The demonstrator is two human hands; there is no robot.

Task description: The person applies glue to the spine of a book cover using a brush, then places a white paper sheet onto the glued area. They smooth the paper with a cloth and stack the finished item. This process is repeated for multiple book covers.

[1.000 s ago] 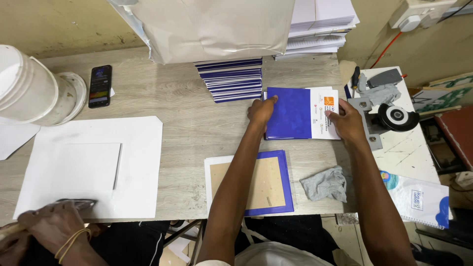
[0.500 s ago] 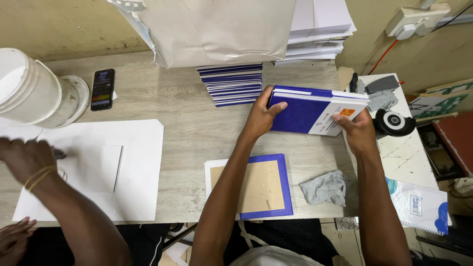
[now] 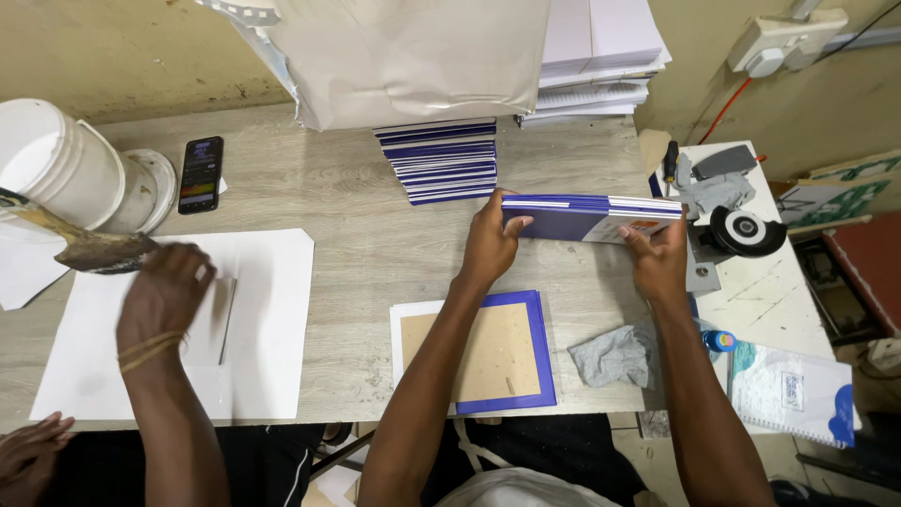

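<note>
A dark phone (image 3: 201, 174) with lit multicoloured screen lies beside the white bucket (image 3: 52, 164).

open: bare table (image 3: 375, 253) left of the book (image 3: 591, 218)
blocked: stack (image 3: 441, 160) behind, cutter (image 3: 727, 235) right, frame (image 3: 479, 352) near

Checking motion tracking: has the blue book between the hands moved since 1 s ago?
Yes. The blue book lay flat on the table right of the book stack; now both hands hold it lifted, spine toward the camera, at much the same spot.
</note>
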